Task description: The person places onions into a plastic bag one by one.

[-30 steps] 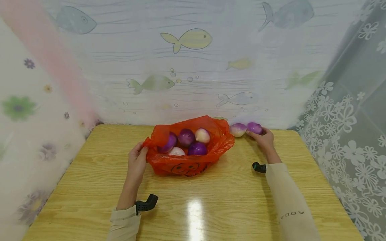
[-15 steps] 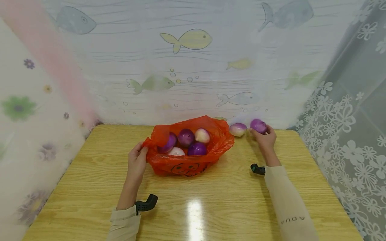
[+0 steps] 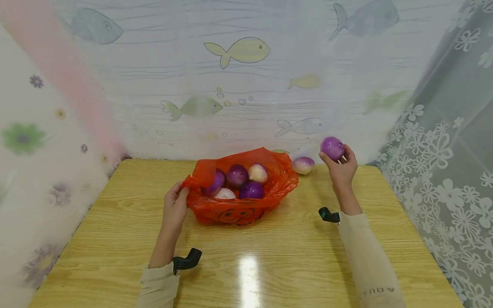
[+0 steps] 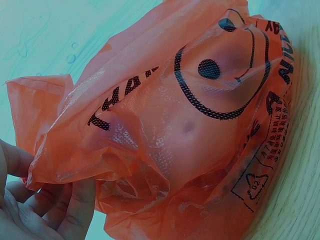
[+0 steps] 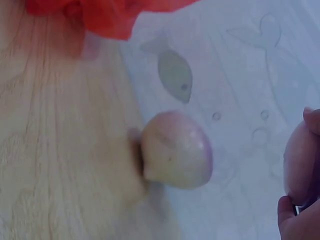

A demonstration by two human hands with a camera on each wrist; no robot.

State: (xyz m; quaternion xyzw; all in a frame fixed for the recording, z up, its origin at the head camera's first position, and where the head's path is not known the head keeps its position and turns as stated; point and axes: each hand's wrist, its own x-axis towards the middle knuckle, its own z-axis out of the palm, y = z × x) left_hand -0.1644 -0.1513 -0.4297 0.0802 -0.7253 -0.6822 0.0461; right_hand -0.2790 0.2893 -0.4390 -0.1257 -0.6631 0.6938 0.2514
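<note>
A red plastic bag (image 3: pixel 239 211), printed with a black smiley face, lies open-mouthed on the table with several purple and white turnips (image 3: pixel 251 190) inside. My left hand (image 3: pixel 175 209) pinches the bag's left edge between thumb and fingers; the left wrist view shows the thin plastic bunched at the fingertips. Raised above the table's back right, a purple turnip (image 3: pixel 332 148) is held by my right hand (image 3: pixel 343 173), thumb on one side and fingers on the other. Another turnip (image 5: pixel 177 150), pale with a purple top, rests on the table between the bag and my right hand.
The wood-grain table (image 3: pixel 292 256) ends at the back against a fish-printed curtain (image 3: pixel 246 94). A grey flowered curtain (image 3: pixel 454 171) hangs along the right side. Black wrist cameras (image 3: pixel 187 259) stick out from both forearms.
My right hand has lifted the purple turnip from beside the pale one, up and slightly right. The left hand and bag have stayed put.
</note>
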